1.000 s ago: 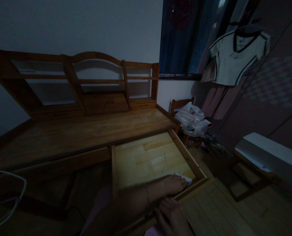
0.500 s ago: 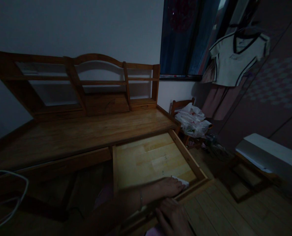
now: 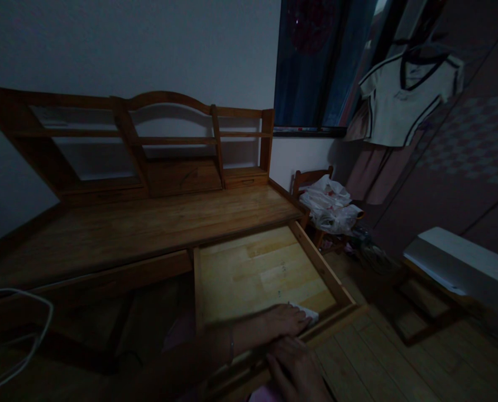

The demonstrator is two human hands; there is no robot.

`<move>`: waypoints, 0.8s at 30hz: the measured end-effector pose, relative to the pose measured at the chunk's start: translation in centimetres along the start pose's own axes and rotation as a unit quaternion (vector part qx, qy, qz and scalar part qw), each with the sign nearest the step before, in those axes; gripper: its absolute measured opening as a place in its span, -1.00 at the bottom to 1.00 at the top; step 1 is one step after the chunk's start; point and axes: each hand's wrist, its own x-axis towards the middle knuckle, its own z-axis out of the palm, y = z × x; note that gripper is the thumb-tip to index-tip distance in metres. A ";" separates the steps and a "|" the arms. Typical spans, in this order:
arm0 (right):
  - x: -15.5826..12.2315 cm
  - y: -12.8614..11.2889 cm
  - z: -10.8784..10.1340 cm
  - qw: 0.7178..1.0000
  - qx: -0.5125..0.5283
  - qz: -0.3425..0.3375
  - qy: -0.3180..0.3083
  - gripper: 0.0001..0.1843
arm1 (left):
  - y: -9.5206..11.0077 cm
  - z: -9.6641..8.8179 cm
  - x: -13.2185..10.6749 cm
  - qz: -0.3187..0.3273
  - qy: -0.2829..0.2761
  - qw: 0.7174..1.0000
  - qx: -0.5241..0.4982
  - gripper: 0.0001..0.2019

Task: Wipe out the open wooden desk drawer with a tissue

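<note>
A pulled-out wooden drawer [image 3: 243, 273] with a pale plank bottom extends from the desk. My left hand [image 3: 286, 320], with a thin band at its wrist, reaches into the drawer's near right corner. Its fingers press down on a white cloth [image 3: 310, 314], perhaps a tissue, which shows past the fingertips. Just below, my right hand [image 3: 297, 365] is curled over the drawer's front board [image 3: 335, 328], thumb on the near side. Its fingertips are hard to make out in the dim light.
The desk [image 3: 165, 223] carries a shelf unit [image 3: 215, 139] along the wall. Plastic bags [image 3: 328, 204] lie on a chair to the right. Farther right stands a stool [image 3: 416, 301] with a white-topped object on it. A white cable [image 3: 43, 329] loops at the left.
My left hand and the white cloth have slid slightly left along the drawer bottom. My right hand stays on the front board.
</note>
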 end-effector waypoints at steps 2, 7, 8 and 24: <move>0.0 0.0 0.0 1.000 0.001 -0.003 0.005 -0.81 | 0.0 -0.1 -0.3 0.009 0.008 1.000 0.009 -0.55; 0.0 0.1 0.1 1.000 -0.002 0.001 0.006 -0.80 | -0.2 0.1 -1.3 0.021 0.023 0.999 0.034 -0.55; 0.0 0.1 0.1 1.000 -0.002 0.002 0.006 -0.81 | -0.2 0.1 -1.6 0.025 0.028 0.999 0.036 -0.55; 0.0 -0.4 -0.4 1.000 0.008 0.012 -0.001 -0.81 | -0.4 -1.2 -4.4 -0.016 -0.026 0.988 -0.152 -0.63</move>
